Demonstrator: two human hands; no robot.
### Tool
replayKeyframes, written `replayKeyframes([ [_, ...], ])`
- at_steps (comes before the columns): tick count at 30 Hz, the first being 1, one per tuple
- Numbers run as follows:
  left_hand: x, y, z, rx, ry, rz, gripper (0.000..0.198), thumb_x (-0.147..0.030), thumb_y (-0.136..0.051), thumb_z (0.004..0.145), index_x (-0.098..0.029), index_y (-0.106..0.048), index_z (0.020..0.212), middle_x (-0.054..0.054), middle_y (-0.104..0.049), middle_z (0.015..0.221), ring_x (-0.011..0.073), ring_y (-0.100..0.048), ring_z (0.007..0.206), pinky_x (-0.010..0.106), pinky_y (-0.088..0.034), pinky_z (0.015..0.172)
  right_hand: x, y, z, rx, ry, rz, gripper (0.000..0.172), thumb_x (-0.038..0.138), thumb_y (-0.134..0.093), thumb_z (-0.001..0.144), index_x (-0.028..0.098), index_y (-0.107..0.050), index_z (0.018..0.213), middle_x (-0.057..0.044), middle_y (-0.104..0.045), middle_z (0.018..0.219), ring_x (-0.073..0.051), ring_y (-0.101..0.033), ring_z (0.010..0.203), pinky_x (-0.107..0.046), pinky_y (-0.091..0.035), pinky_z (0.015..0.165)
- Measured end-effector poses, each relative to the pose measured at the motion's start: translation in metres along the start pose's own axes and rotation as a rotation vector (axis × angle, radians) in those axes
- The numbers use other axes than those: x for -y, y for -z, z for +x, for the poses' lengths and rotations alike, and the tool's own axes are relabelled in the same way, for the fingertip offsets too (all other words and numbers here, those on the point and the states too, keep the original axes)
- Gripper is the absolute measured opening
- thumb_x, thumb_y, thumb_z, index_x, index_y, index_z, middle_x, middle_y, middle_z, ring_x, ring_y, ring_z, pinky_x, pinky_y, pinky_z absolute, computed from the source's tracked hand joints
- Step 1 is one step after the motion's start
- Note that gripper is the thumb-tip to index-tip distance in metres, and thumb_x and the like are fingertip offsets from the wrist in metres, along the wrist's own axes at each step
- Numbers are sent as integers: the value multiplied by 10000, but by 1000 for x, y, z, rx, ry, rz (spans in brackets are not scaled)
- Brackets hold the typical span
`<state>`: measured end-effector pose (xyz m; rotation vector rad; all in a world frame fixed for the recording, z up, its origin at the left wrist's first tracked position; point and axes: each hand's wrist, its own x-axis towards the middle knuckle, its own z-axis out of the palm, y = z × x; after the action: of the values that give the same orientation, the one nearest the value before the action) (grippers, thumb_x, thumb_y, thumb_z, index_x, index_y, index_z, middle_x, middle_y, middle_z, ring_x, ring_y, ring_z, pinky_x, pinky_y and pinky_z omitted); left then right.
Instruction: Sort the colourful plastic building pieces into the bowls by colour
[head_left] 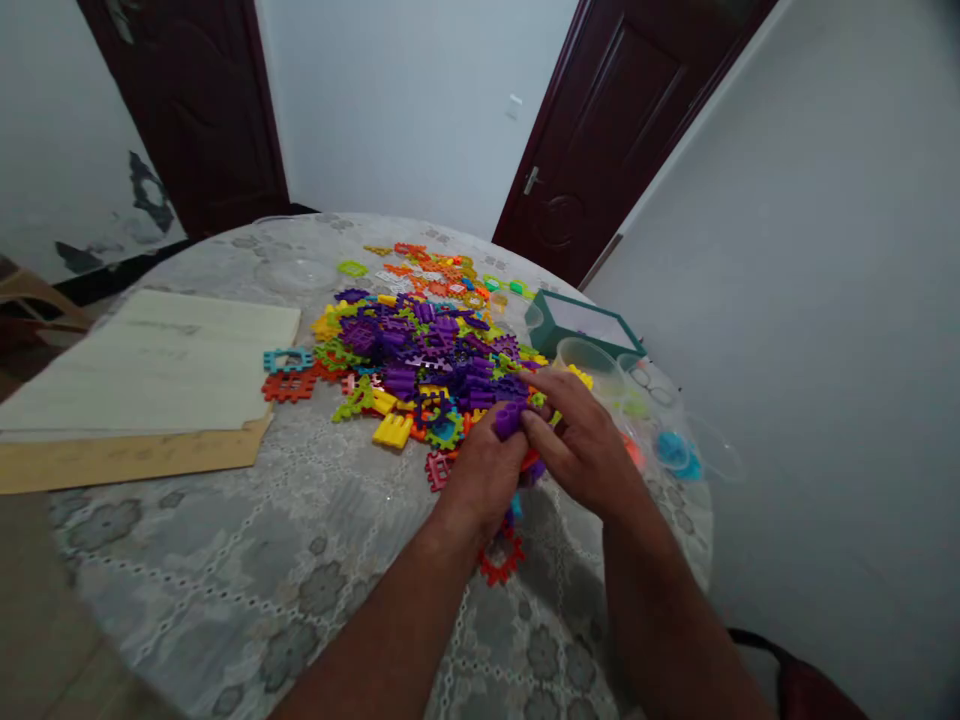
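Purple tube-shaped building pieces (508, 420) are gripped in my left hand (484, 465), the fingers wrapped round them. My right hand (589, 440) meets it from the right, its thumb and fingers closed on the same purple pieces, with a bit of orange and purple showing below. Just beyond both hands lies a heap of plastic building pieces (427, 345), mostly purple, with yellow, green and orange ones among them. A red gear-shaped piece (501, 558) lies on the table under my left wrist. Near the heap's front edge is a yellow piece (392, 431).
The round table (300, 560) has a patterned cloth. Large paper sheets (150, 360) lie on the left. Orange and white pieces (435, 275) are spread behind the heap. On the right stand a green-edged box (589, 322), clear plastic tubs (589, 358) and a container with blue contents (675, 452).
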<state>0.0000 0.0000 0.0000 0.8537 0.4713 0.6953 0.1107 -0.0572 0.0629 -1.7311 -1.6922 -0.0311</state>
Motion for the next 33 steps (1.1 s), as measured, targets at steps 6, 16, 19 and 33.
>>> replayKeyframes([
  [6,0,3,0,18,55,-3,263,-201,-750,793,-196,-751,1056,22,-696,780,131,-586,603,210,-398,486,-9,1,-9,122,-77,57,239,212,-603,964,238,-712,1176,-62,-711,1066,-215,-656,976,-391,-533,918],
  [16,-5,3,-1,7,218,-151,351,-233,-776,786,-212,-701,1128,98,-756,1017,198,-741,745,191,-450,441,-51,18,-2,-153,-546,574,319,433,-751,832,209,-633,1025,67,-562,670,-88,-428,483,-213,-310,426],
  [19,-5,5,1,-8,231,-225,349,-237,-786,788,-213,-684,1122,94,-758,1028,205,-755,753,196,-470,444,-69,23,-2,-169,-572,530,331,415,-758,798,200,-644,1022,54,-602,681,-97,-477,490,-212,-328,416],
  [33,-15,6,1,-74,227,-266,211,-248,-668,936,-201,-653,1141,104,-745,1049,226,-772,757,241,-527,454,-133,50,63,-470,-598,389,460,402,-692,784,161,-671,1175,-87,-768,1029,-110,-591,580,-223,-432,454],
])
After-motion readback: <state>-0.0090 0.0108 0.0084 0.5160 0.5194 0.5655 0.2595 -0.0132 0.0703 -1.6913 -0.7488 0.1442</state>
